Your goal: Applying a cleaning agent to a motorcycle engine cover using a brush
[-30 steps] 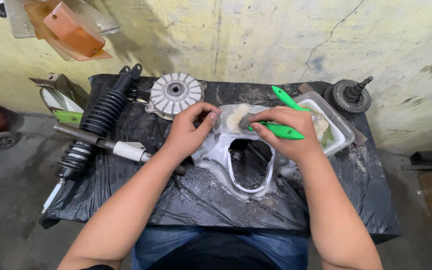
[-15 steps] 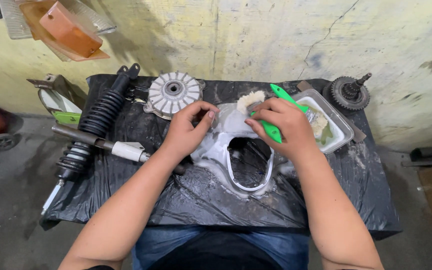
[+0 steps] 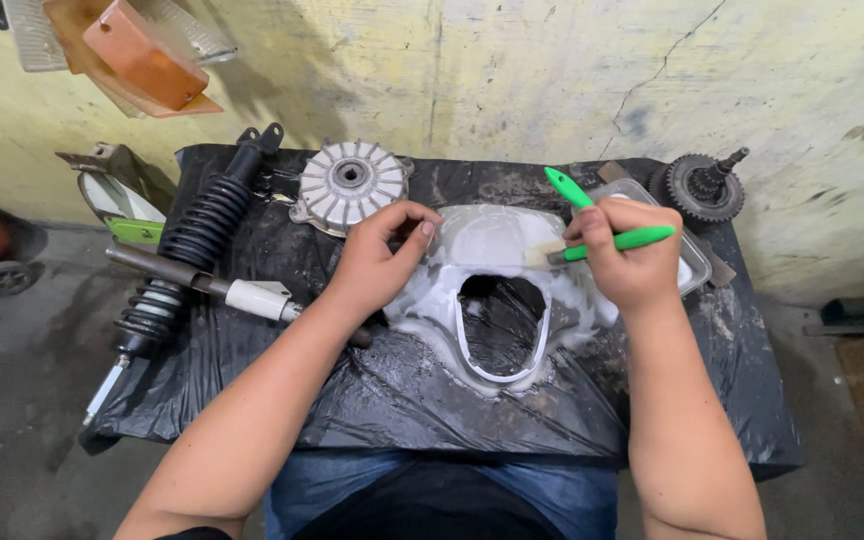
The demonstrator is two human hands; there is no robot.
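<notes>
A white plastic cover [image 3: 492, 250] with a large opening lies foamy on the black plastic sheet [image 3: 372, 400] over the table. My left hand [image 3: 377, 255] rests on the cover's left edge and steadies it. My right hand [image 3: 627, 255] grips a green-handled brush [image 3: 612, 243]; its bristle end touches the cover's upper right part. A second green handle [image 3: 565, 186] sticks up just behind my right hand.
A clear tray [image 3: 692, 262] sits behind my right hand. A ribbed metal hub [image 3: 350, 185] lies at the back, a black coil shock absorber [image 3: 192, 240] and a metal rod [image 3: 202, 282] at the left, a gear cluster [image 3: 702, 185] at the back right. Orange lamp lenses [image 3: 127, 55] hang on the wall.
My right hand has swung the brush from the tray side down onto the cover's upper right, with the handle now pointing right. My left hand stays on the cover.
</notes>
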